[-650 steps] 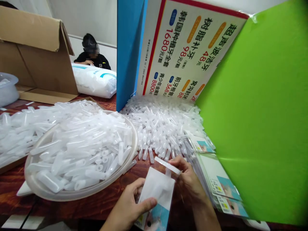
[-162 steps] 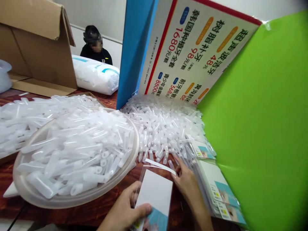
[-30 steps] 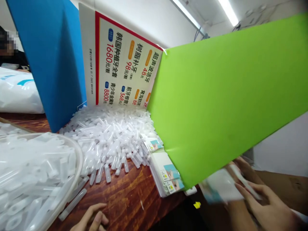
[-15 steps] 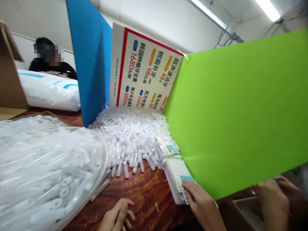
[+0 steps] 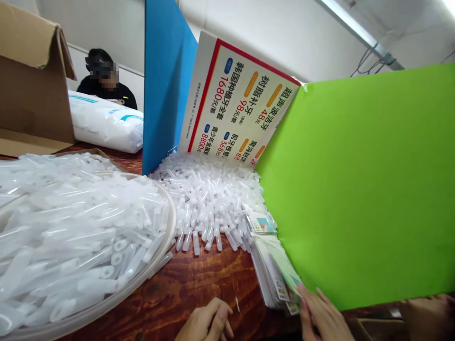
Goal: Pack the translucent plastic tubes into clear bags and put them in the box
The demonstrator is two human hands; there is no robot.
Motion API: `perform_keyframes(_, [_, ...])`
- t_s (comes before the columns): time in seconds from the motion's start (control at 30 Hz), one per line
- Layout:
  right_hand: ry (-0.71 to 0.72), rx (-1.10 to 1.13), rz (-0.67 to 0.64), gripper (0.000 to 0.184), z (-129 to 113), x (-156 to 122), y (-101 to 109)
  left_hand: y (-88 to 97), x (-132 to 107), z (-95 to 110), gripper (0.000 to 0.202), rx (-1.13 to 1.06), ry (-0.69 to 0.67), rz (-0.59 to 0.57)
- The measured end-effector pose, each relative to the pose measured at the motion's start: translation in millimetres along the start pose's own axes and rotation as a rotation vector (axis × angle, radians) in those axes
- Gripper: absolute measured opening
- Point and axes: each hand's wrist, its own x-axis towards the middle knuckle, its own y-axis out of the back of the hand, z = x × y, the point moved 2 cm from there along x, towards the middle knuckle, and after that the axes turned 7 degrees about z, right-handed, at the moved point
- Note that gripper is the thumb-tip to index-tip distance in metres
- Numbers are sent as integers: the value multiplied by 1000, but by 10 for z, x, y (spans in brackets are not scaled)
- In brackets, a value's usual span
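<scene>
Cardboard box point(image 5: 31, 85): far up and left of the left hand point(image 5: 204, 324), flap open, at the back of the table point(image 5: 199, 279).
Round tray point(image 5: 173, 220): left of that hand, heaped with clear plastic tubes point(image 5: 81, 227) above its rim. Nearest tubes apt to roll onto the wood if bumped by a wrist.
White bag point(image 5: 106, 125): well beyond the tray, lying flat, with a seated person point(image 5: 103, 80) behind it.
Blue board point(image 5: 167, 85): upright, ahead and slightly left of the left hand.
Left hand: fingers curled under into a loose fist, empty, resting on the table.
Loose tubes point(image 5: 209, 199): piled ahead of both hands. Strays lying against the card stack point(image 5: 272, 279), easily dragged along with a card.
Poster point(image 5: 234, 109): leaning at the back, beyond the pile.
Card stack: bagged cards, fanned and tilted, touching the fingertips of the right hand point(image 5: 322, 317). Likely to slide apart under a sideways push.
Right hand: fingers stretched out, tips on the stack's near corner, no closed grip visible.
Green board point(image 5: 355, 189): standing just right of that hand, close against the stack. Liable to tip if knocked.
Other hand point(image 5: 430, 312): low, far right of the right hand, past the green board, seemingly another person's.
</scene>
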Motion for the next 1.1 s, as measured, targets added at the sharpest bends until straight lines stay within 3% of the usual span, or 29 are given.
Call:
perform_keyframes(0.07, [-33, 40, 105, 52, -234, 153, -6, 3, 31, -1, 88, -201, -12, 30])
perform_keyframes(0.1, [30, 119, 82, 52, -391, 246, -52, 17, 47, 14, 89, -315, -18, 54])
perform_keyframes(0.2, [327, 483, -185, 40, -851, 493, -342, 162, 81, 83, 81, -464, -13, 228])
perform_keyframes(0.23, [334, 568, -230, 36, -936, 551, -470, 248, 77, 100, 77, -428, -2, 323])
perform_keyframes(0.27, [260, 601, -241, 31, -970, 598, -612, 347, 61, 109, 73, -363, 9, 421])
perform_keyframes(0.33, [-48, 495, -230, 24, -908, 640, -924, 552, -2, 106, 70, -224, 19, 562])
perform_keyframes(0.4, [-289, 277, -288, 27, -787, 622, -1224, 723, -91, 77, 67, -150, 14, 603])
perform_keyframes(0.47, [-335, 119, -411, 33, -714, 594, -1473, 837, -184, 46, 62, -117, -6, 581])
perform_keyframes(0.57, [-294, 60, -510, 39, -712, 593, -1701, 930, -288, 25, 54, -94, -18, 563])
perform_keyframes(0.73, [-342, 110, -516, 34, -728, 610, -1783, 979, -321, 36, 49, -98, -3, 516])
perform_keyframes(0.93, [-414, 352, -386, 34, -702, 484, -1560, 1001, -355, 40, 46, -196, 104, 351])
perform_keyframes(1.1, [-416, 445, -357, 29, -709, 389, -1464, 1106, -447, 67, 45, -123, 129, 359])
